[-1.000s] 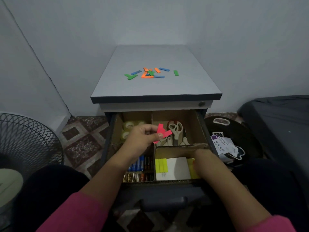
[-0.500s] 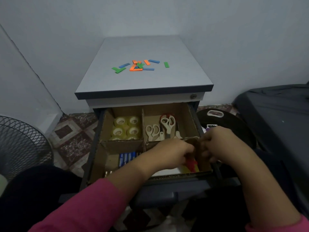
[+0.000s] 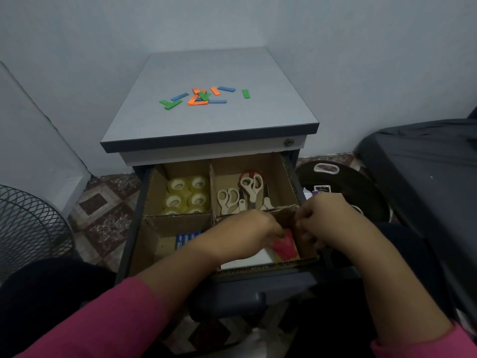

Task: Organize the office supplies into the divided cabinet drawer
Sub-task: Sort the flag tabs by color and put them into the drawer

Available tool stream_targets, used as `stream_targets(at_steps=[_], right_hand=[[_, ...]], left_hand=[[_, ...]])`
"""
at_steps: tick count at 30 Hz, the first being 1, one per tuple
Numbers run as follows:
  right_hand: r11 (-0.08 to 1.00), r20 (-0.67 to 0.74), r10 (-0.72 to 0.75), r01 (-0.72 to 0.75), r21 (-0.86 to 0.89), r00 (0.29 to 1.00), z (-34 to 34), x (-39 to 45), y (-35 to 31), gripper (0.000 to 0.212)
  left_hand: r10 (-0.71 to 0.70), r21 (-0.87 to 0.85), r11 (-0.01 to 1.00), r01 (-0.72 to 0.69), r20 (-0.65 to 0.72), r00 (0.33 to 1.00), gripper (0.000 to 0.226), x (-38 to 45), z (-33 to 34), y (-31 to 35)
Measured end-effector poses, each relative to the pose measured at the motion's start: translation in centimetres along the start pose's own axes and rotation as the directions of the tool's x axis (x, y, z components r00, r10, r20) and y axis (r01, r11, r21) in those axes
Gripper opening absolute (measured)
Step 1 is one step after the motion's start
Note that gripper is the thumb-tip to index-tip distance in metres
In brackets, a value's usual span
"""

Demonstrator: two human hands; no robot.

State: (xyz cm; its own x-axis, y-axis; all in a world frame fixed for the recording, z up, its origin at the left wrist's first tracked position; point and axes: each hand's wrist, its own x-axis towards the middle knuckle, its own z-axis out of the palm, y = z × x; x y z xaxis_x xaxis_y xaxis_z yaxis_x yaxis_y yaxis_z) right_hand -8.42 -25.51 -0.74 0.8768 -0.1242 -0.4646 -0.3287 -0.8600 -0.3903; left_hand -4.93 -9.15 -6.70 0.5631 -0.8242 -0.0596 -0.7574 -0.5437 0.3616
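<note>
both hands sit in the near right compartment of the drawer (image 3: 291, 177). the left hand (image 3: 251, 233) reaches in from the left, fingers curled down onto the red strips (image 3: 284, 245), which lie just under and to the right of it over a white pad (image 3: 247, 259); the grasp itself is hidden, so i cannot tell if it pinches them. the right hand (image 3: 324, 219), touching distance to the right, has fingers bent at the cardboard divider (image 3: 281, 211); whether it grips is unclear. beyond the hands lie scissors (image 3: 251, 187) and tape rolls (image 3: 187, 193); left of the left hand, batteries (image 3: 185, 237). far beyond, coloured strips (image 3: 204, 95) lie on the cabinet top (image 3: 232, 120).
</note>
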Motion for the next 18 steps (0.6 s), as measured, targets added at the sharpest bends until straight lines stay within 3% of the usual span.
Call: stream_targets(at_steps=[6, 9, 11, 13, 18], right_hand=[[0.957, 0.016, -0.049, 0.052, -0.287, 0.999, 3.8, 1.4, -1.2, 0.009], [0.944, 0.027, -0.041, 0.048, -0.327, 0.999, 5.2, 2.5, -1.5, 0.014], [0.939, 0.056, -0.024, 0.042, -0.341, 0.998, 5.7, 2.9, -1.6, 0.017], [0.931, 0.056, -0.014, 0.033, -0.364, 0.998, 6.0, 3.2, -1.4, 0.019], [0.92, 0.023, -0.059, 0.063, -0.386, 0.998, 6.7, 3.5, -1.1, 0.019]], left_hand=[[-0.191, -0.144, 0.972, 0.184, -0.038, 0.981, 0.021, -4.4, -2.2, -2.1], [-0.338, -0.595, 0.772, 0.226, -0.081, 0.938, 0.016, -5.7, -2.7, -2.9], [-0.423, -0.776, 0.609, 0.165, -0.141, 0.895, 0.015, -5.9, -2.9, -3.3], [-0.485, -0.869, 0.482, 0.117, -0.154, 0.861, 0.015, -5.9, -2.7, -3.6], [-0.502, -0.918, 0.387, 0.083, -0.135, 0.854, 0.015, -6.0, -2.5, -4.0]])
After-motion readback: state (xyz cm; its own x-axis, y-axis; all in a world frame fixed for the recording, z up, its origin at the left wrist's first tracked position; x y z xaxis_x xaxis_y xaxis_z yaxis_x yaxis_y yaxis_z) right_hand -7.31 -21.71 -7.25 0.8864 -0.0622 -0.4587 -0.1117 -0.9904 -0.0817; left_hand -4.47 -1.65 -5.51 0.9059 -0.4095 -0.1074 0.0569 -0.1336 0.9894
